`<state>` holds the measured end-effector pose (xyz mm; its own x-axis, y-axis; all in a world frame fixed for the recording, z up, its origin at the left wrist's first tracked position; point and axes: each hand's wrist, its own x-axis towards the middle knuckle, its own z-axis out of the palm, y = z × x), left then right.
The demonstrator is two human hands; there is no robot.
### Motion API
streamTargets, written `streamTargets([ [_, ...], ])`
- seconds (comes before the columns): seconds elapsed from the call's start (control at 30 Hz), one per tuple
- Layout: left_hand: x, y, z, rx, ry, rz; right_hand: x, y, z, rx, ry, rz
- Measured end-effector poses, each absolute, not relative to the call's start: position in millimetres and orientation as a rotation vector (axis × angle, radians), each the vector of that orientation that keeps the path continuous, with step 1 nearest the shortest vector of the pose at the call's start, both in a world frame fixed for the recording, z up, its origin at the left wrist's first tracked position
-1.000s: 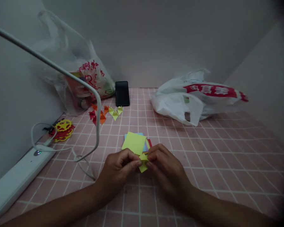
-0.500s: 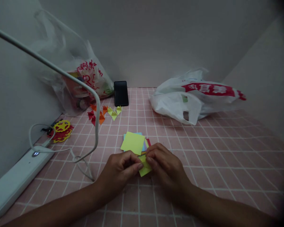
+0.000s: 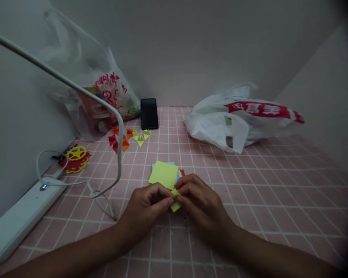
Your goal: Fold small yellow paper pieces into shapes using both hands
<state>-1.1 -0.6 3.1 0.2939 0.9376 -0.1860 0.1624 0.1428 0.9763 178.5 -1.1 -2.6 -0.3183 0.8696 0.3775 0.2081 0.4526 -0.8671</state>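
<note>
A small piece of folded yellow paper (image 3: 176,205) is pinched between both hands just above the table. My left hand (image 3: 146,204) grips its left edge between thumb and index finger. On the other side, my right hand (image 3: 201,200) holds the paper with thumb and fingertips, which hide part of its folds. Right behind the hands lies a stack of coloured square sheets, with a yellow sheet (image 3: 164,173) on top and blue, purple and red edges showing. Farther back sit small folded paper pieces, some orange (image 3: 125,144), some red (image 3: 113,143), some pale yellow (image 3: 140,138).
A black phone (image 3: 149,114) lies at the back, beside a plastic bag (image 3: 113,92) with red print. Another white bag (image 3: 217,129) rests back right. At left are a power strip (image 3: 26,216), a white cable (image 3: 120,143) and yellow-and-red cut-out shapes (image 3: 77,154).
My right fingers have shifted slightly left over the yellow paper, closer to the left fingertips. Less of the paper shows now, and it looks narrower.
</note>
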Motion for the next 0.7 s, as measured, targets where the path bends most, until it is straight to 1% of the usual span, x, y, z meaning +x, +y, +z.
streamTargets([
  [0.17,-4.2,2.3,5.8,1.368,1.157,0.818,180.8,1.7,-3.7,-0.941,-1.785,0.937],
  [0.3,-8.2,2.6,9.6,1.471,1.069,0.833,183.2,0.1,1.5,-0.971,-1.680,1.035],
  [0.4,-11.0,3.5,10.6,1.583,1.046,0.890,184.1,0.1,3.4,-1.017,-1.535,1.228],
  [0.57,-14.1,5.9,10.5,1.729,0.940,0.988,182.6,0.1,-0.1,-1.020,-1.154,1.698],
  [0.7,-13.1,4.7,12.6,1.845,0.897,0.955,180.3,-1.4,-4.8,-0.972,-1.050,1.832],
])
